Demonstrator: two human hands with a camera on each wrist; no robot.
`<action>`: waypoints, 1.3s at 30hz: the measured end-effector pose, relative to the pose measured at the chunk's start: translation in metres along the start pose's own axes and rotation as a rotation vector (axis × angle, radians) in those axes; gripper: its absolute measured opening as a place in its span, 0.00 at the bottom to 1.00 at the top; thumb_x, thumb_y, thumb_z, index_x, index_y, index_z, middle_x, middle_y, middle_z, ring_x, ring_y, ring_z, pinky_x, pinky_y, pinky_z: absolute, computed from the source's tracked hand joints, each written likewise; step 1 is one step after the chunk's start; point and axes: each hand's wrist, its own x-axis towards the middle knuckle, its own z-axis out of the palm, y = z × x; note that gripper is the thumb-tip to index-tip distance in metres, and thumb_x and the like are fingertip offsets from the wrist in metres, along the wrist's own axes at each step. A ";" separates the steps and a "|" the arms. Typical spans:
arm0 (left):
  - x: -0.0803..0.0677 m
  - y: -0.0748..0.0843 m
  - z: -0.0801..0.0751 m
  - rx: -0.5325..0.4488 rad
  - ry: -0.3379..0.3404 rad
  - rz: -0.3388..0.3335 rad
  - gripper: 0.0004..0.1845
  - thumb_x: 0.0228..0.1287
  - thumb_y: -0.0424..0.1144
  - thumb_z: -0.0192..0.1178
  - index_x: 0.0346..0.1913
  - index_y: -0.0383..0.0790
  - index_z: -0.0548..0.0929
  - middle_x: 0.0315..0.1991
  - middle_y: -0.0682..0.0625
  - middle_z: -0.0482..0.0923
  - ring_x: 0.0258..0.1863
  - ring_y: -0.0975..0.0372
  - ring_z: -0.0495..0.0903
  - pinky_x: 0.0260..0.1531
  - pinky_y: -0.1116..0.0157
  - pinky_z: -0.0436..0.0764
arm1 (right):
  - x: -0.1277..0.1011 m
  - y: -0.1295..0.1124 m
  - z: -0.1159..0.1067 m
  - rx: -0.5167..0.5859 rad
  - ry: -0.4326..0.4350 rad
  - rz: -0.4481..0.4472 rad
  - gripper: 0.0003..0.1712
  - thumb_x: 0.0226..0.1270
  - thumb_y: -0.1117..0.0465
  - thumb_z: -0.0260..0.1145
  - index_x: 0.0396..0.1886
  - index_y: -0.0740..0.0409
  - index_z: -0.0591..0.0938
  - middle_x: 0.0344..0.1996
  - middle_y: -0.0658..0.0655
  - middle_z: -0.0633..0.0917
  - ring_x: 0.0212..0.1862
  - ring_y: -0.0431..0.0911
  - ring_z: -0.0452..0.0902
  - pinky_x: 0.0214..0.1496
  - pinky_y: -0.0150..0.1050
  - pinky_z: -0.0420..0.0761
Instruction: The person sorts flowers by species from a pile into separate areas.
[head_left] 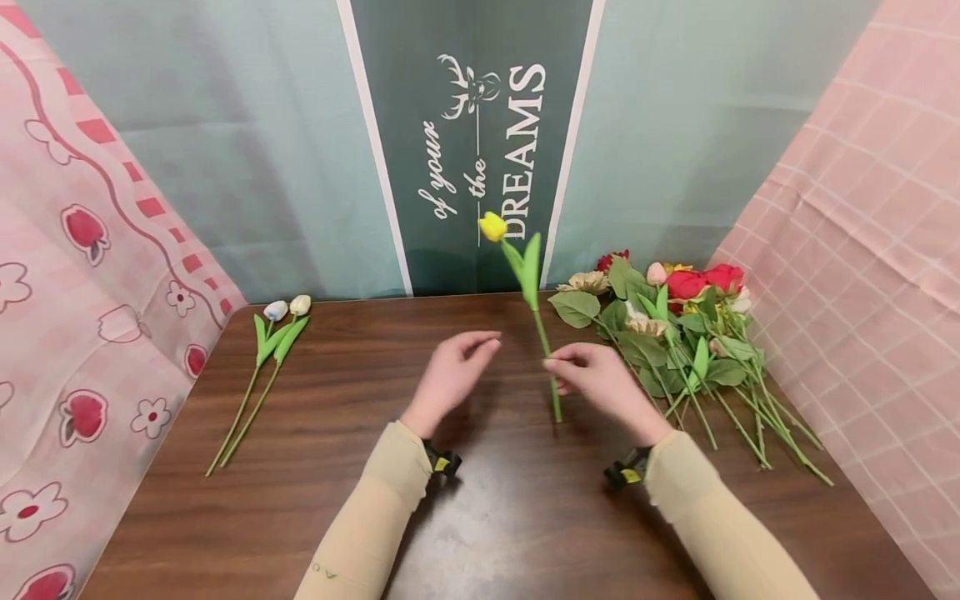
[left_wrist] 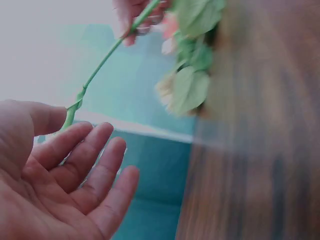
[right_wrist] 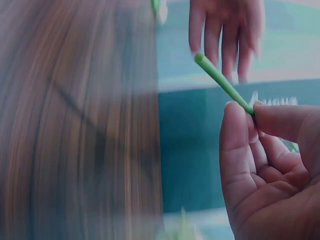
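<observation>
My right hand pinches the green stem of a yellow tulip and holds it upright over the brown table. In the right wrist view the stem sits between thumb and fingertips. My left hand hovers open a little to the left of the stem, fingers relaxed, holding nothing. The left wrist view shows its open palm with the stem beyond it. Two pale tulips lie side by side at the table's far left.
A heap of artificial flowers with red, pink and beige blooms and long stems lies at the table's right. Pink patterned cloths hang on both sides, and a green backdrop with white lettering stands behind the table.
</observation>
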 end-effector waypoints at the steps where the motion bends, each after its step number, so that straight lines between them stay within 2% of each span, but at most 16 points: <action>1: 0.002 -0.002 -0.007 -0.068 0.020 -0.025 0.20 0.76 0.49 0.60 0.61 0.41 0.85 0.55 0.50 0.86 0.57 0.55 0.83 0.59 0.55 0.79 | 0.004 -0.005 0.013 0.036 -0.021 -0.008 0.16 0.71 0.55 0.71 0.45 0.64 0.88 0.30 0.59 0.87 0.31 0.52 0.86 0.41 0.55 0.87; 5: 0.005 -0.009 -0.029 -0.290 0.056 -0.099 0.21 0.76 0.46 0.61 0.62 0.35 0.83 0.51 0.40 0.86 0.54 0.46 0.84 0.59 0.49 0.79 | 0.016 -0.023 0.053 0.131 -0.097 -0.054 0.15 0.71 0.56 0.71 0.44 0.65 0.88 0.29 0.58 0.86 0.31 0.53 0.86 0.42 0.58 0.86; 9: 0.005 -0.011 -0.040 -0.386 0.092 -0.118 0.20 0.75 0.44 0.63 0.58 0.32 0.83 0.50 0.36 0.85 0.52 0.41 0.82 0.60 0.44 0.78 | 0.020 -0.030 0.076 0.156 -0.127 -0.063 0.14 0.70 0.56 0.72 0.43 0.64 0.88 0.27 0.57 0.86 0.29 0.51 0.84 0.42 0.59 0.86; 15: 0.005 -0.009 -0.039 -0.420 0.099 -0.134 0.18 0.72 0.44 0.66 0.53 0.31 0.85 0.47 0.41 0.87 0.49 0.42 0.84 0.57 0.46 0.80 | 0.016 -0.026 0.087 0.196 -0.133 -0.052 0.13 0.69 0.57 0.72 0.41 0.64 0.87 0.27 0.56 0.86 0.28 0.49 0.84 0.41 0.59 0.86; 18: 0.005 -0.009 -0.039 -0.420 0.106 -0.148 0.16 0.71 0.44 0.67 0.51 0.33 0.86 0.44 0.42 0.87 0.48 0.40 0.83 0.55 0.47 0.82 | 0.017 -0.023 0.089 0.229 -0.144 -0.053 0.12 0.69 0.59 0.72 0.42 0.65 0.87 0.29 0.61 0.87 0.28 0.49 0.84 0.41 0.57 0.87; 23: 0.006 -0.010 -0.040 -0.420 0.135 -0.157 0.15 0.70 0.46 0.67 0.48 0.36 0.87 0.40 0.42 0.87 0.40 0.47 0.85 0.49 0.52 0.86 | 0.017 -0.021 0.093 0.290 -0.233 -0.014 0.12 0.68 0.62 0.72 0.43 0.67 0.85 0.35 0.67 0.87 0.30 0.50 0.85 0.41 0.50 0.88; 27: 0.007 -0.010 -0.040 -0.456 0.129 -0.162 0.17 0.69 0.46 0.69 0.49 0.35 0.87 0.41 0.38 0.86 0.35 0.55 0.85 0.47 0.51 0.86 | 0.015 -0.023 0.097 0.339 -0.284 0.029 0.11 0.68 0.64 0.72 0.43 0.69 0.84 0.36 0.70 0.87 0.31 0.50 0.86 0.42 0.51 0.88; 34: 0.005 -0.009 -0.039 -0.493 0.112 -0.186 0.16 0.66 0.44 0.71 0.48 0.34 0.87 0.39 0.41 0.86 0.33 0.57 0.85 0.49 0.45 0.85 | 0.013 -0.025 0.100 0.349 -0.271 0.042 0.09 0.69 0.66 0.70 0.42 0.70 0.84 0.39 0.76 0.86 0.34 0.57 0.87 0.42 0.52 0.88; 39: 0.005 -0.010 -0.039 -0.495 0.109 -0.191 0.14 0.65 0.42 0.72 0.47 0.35 0.87 0.39 0.41 0.86 0.33 0.57 0.86 0.49 0.46 0.85 | 0.014 -0.025 0.101 0.349 -0.269 0.047 0.08 0.69 0.67 0.70 0.42 0.69 0.84 0.38 0.76 0.86 0.33 0.53 0.86 0.43 0.53 0.88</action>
